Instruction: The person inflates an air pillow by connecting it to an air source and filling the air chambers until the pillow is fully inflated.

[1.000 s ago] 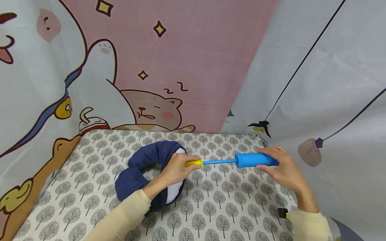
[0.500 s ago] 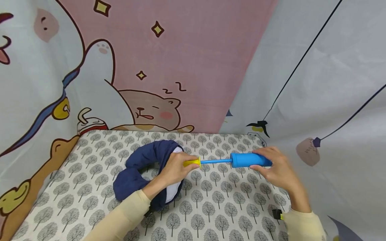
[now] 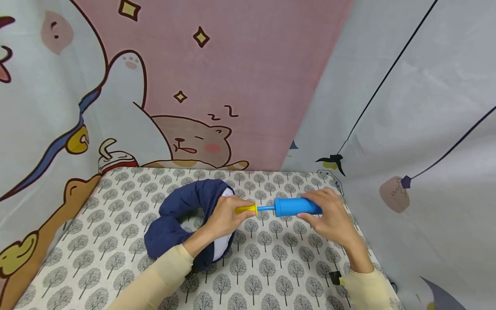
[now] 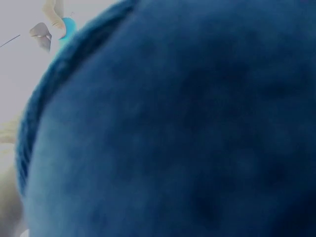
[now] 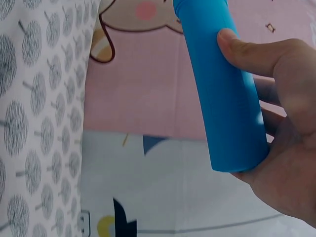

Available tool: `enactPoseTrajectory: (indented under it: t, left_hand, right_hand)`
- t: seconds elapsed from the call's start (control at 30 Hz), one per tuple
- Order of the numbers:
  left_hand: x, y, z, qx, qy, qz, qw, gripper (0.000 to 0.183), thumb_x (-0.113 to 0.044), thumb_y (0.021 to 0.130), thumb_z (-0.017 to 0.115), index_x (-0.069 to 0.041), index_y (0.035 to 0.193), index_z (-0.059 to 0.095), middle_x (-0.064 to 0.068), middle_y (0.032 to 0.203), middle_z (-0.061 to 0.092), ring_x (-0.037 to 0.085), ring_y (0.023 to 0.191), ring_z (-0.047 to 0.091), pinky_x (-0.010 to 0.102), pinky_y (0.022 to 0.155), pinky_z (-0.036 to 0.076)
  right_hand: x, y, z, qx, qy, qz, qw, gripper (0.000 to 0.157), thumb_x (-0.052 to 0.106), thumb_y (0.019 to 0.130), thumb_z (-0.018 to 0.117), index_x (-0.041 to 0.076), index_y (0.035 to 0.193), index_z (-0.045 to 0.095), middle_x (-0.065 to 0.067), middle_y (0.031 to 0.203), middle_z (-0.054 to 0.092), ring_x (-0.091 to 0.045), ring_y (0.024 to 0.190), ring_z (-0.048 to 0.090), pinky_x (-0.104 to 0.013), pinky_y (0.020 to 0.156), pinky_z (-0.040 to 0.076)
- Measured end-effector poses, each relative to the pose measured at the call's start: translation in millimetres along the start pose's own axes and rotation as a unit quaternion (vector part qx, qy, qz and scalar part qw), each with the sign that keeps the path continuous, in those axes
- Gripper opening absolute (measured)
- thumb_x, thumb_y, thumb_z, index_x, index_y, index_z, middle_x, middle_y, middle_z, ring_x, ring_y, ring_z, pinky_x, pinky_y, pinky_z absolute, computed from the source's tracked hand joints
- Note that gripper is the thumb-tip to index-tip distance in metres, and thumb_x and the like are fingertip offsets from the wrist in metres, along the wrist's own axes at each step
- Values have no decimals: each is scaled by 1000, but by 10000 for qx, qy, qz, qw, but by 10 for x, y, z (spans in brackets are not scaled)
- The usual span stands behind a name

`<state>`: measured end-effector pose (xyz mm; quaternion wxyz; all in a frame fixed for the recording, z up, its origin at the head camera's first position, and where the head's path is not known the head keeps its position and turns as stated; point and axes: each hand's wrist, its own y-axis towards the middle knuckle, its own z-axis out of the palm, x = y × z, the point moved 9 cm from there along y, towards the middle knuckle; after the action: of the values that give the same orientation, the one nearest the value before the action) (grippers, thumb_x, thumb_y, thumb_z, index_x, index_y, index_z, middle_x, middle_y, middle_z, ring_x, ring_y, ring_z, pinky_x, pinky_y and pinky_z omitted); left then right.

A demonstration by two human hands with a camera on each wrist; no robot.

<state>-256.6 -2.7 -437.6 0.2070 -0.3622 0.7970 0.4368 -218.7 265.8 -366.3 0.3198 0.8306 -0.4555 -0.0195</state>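
Left hand (image 3: 226,217): curled in a grip; fingers (image 3: 239,202) above, thumb (image 3: 247,215) below. Left wrist (image 3: 199,242): bare. Left forearm (image 3: 160,269): cream-sleeved, slanting up rightward from the lower edge.

Right hand (image 3: 331,215): gripping; fingers above, thumb below. Right wrist (image 3: 359,257): bare. Right forearm (image 3: 366,288): cream-sleeved, slanting up leftward.

Both hands: about level, apart.

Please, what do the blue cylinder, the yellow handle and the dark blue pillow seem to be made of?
The blue cylinder looks like smooth plastic with low sheen: even colour, raised rim. The yellow handle is probably smooth plastic too: uniform bright colour, though partly hidden. The dark blue pillow seems covered in soft, matte fabric, with visible folds.
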Motion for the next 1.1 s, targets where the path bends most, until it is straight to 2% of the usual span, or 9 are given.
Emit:
enactPoseTrajectory:
  t: [0.17,0.3,0.5,0.67,0.8,0.97,1.1]
  left_hand:
    - [37,-2,5,-61,28,-107,9999,30,-22,94,94,-14,122,89,4,116,89,21,100,83,32,81,65]
    - [36,-5,8,-41,49,-141,9999,31,-23,94,94,-14,123,89,4,116,89,21,100,83,33,83,66]
    - [-7,-9,1,14,-20,10,10000,32,-23,95,93,-11,124,88,8,115,89,23,99,83,33,80,65]
    - [-99,-3,-24,45,-60,217,9997,30,-21,97,91,-8,123,88,10,114,89,22,97,82,29,77,64]
    - [-148,-3,-54,30,-32,256,9997,30,-19,96,92,-6,123,88,12,112,89,18,89,79,24,71,61]
    - [-79,-6,-32,21,-69,237,9997,30,-23,96,92,-10,123,88,9,115,89,14,88,78,23,71,60]
    - [3,-3,10,48,-39,192,9998,31,-26,96,92,-13,123,89,6,116,89,12,88,78,23,72,60]
  right_hand:
    - [162,73,116,-129,50,-164,9998,55,11,76,105,0,125,82,-16,123,84,-36,113,69,-57,96,53]
    - [273,120,197,-204,50,-250,9995,56,13,75,106,0,125,82,-16,121,85,-36,114,69,-59,97,54]
    - [321,132,255,-142,-34,-278,9995,57,19,76,106,3,126,83,-14,122,85,-35,114,69,-58,99,53]
    - [164,88,213,98,82,-34,9999,56,19,79,105,5,128,82,-13,127,84,-35,121,68,-59,100,55]
    - [-23,33,122,221,80,134,9996,55,18,82,104,8,131,82,-13,129,82,-36,121,68,-61,99,54]
    - [-269,-62,-23,332,153,356,9987,57,16,83,103,10,135,80,-13,132,81,-34,125,65,-62,99,55]
    - [-450,-146,-149,367,181,519,9978,57,15,84,102,11,135,80,-14,136,79,-30,128,61,-57,100,55]
